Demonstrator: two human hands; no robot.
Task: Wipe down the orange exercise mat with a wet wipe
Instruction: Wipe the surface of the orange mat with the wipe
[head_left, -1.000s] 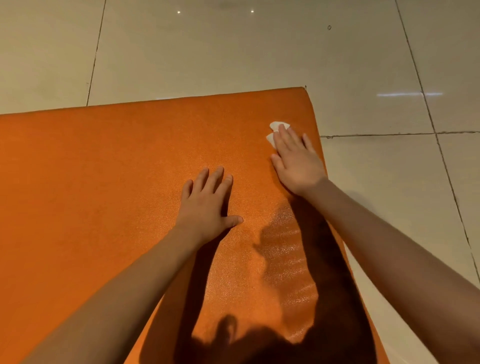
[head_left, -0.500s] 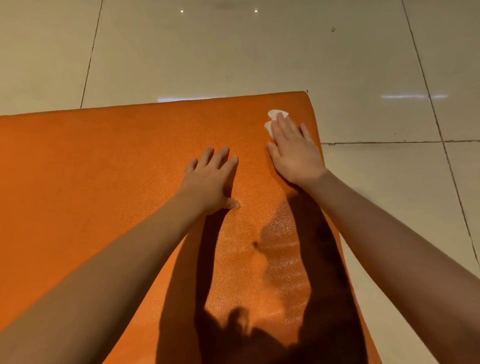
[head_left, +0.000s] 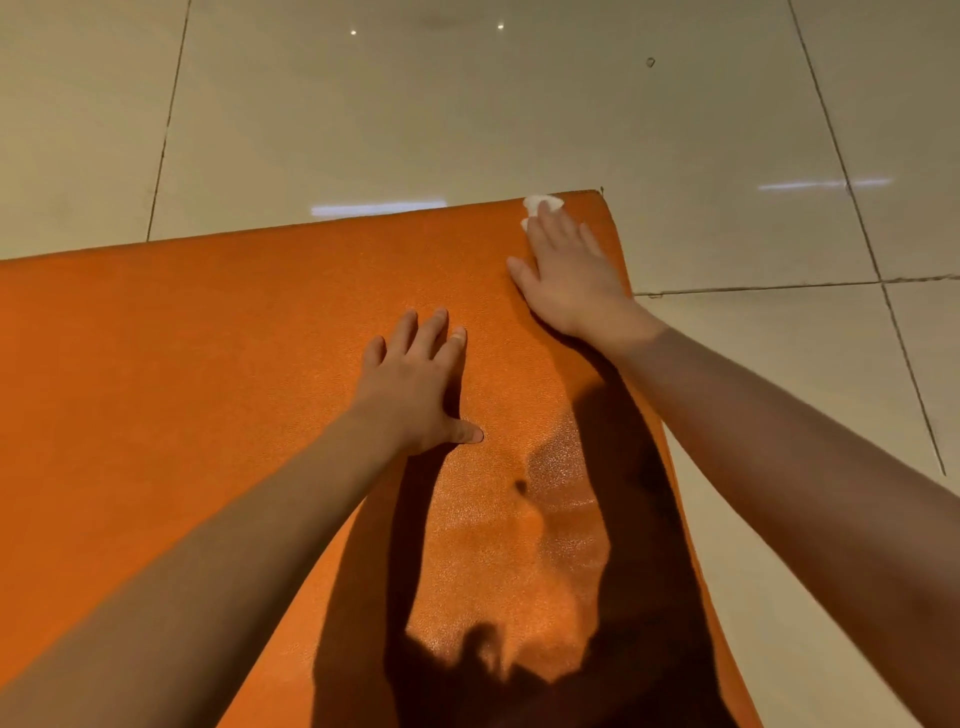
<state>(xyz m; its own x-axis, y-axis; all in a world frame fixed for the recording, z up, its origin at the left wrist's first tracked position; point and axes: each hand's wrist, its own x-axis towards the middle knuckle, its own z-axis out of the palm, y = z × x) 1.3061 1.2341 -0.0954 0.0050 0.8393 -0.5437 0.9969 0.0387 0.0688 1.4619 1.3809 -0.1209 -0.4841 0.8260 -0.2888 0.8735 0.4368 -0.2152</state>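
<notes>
The orange exercise mat (head_left: 208, 374) lies flat on the floor and fills the lower left of the view. My right hand (head_left: 566, 275) lies flat near the mat's far right corner, its straight fingers pressing a white wet wipe (head_left: 540, 203) onto the surface. Only the wipe's far edge shows past the fingertips. My left hand (head_left: 415, 384) rests flat on the mat, fingers spread, nearer me and to the left of the right hand. A shiny damp patch shows on the mat below the right forearm.
Glossy beige floor tiles (head_left: 467, 114) with dark grout lines surround the mat beyond its far edge and along its right side. My arms cast dark shadows across the near part of the mat.
My right hand has slid the wipe away from me toward the mat's far right corner. My left hand has shifted forward a little on the mat.
</notes>
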